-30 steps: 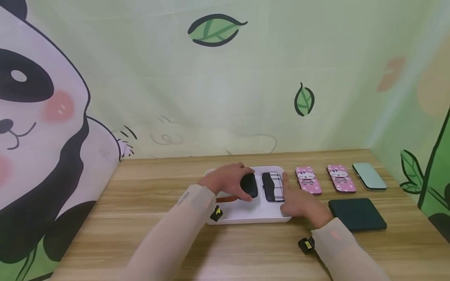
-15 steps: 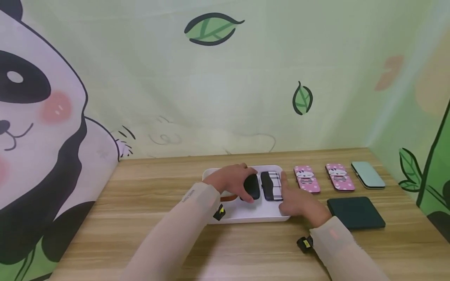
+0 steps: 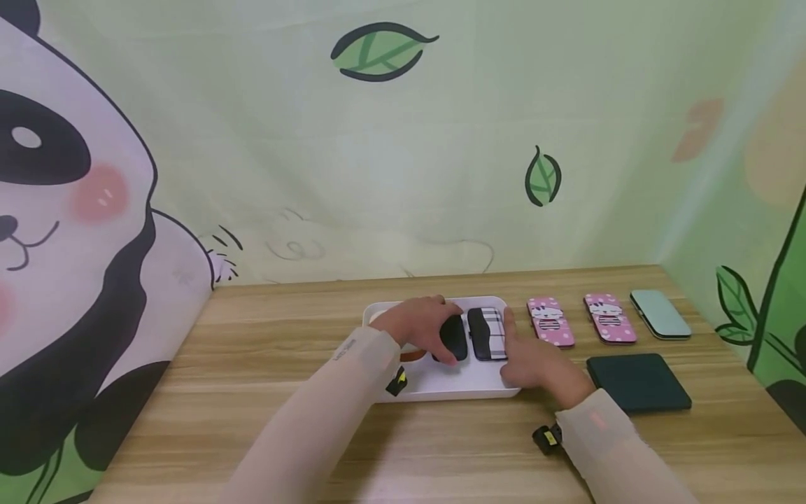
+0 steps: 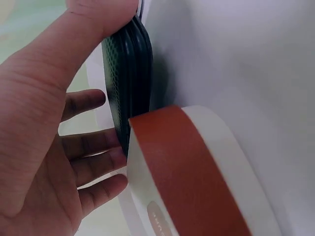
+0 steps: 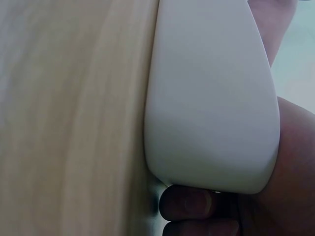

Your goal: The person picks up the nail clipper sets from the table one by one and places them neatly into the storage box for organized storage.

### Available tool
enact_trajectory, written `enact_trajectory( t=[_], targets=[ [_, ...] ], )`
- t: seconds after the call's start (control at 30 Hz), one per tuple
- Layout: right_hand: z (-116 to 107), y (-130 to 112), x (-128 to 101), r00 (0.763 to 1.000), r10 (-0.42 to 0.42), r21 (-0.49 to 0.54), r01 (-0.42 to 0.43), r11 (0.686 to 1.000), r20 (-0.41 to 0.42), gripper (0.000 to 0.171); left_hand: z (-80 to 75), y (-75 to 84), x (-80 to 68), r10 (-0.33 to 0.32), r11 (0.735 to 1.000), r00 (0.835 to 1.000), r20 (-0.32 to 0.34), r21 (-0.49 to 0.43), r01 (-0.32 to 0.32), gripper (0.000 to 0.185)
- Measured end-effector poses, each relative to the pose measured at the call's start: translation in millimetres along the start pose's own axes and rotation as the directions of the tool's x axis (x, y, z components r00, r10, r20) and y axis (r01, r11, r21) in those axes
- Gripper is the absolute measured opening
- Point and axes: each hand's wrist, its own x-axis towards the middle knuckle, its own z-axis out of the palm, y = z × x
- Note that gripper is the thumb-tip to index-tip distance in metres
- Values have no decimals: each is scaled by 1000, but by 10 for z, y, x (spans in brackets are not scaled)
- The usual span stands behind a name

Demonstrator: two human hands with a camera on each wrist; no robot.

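Observation:
In the head view a white tray sits on the table, and my left hand reaches into it from the left. Thumb and fingers pinch a small dark green case with rounded corners; its textured face shows in the left wrist view. Beside it, a black-and-white plaid case lies in the tray's right part. A white case with a brown band touches the dark one on the left, mostly hidden by my hand from above. My right hand grips the tray's right end, fingertips curled at its corner.
Right of the tray, two pink cat-print cases and a pale mint case lie in a row. A larger dark green flat case lies in front of them. A printed cloth backdrop rises behind the wooden table.
My left hand has slid the dark green case a little to the right, closer to the plaid case. My right hand stays at the tray's end.

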Motion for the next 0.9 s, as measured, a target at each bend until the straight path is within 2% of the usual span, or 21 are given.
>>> enact_trajectory(
  t=[0.2,0.5,0.9],
  targets=[
    [-2,-8,-17,1000,-6,2,6,1000,5,102,31,28,19,4,1000,1000,17,26,-5,96],
    [-12,-19,-38,1000,4,4,-4,1000,12,102,66,46,49,-30,1000,998,54,0,30,94],
    [-12,13,-4,1000,-1,3,1,1000,7,102,31,33,-20,-6,999,998,70,41,3,96]
  ],
)
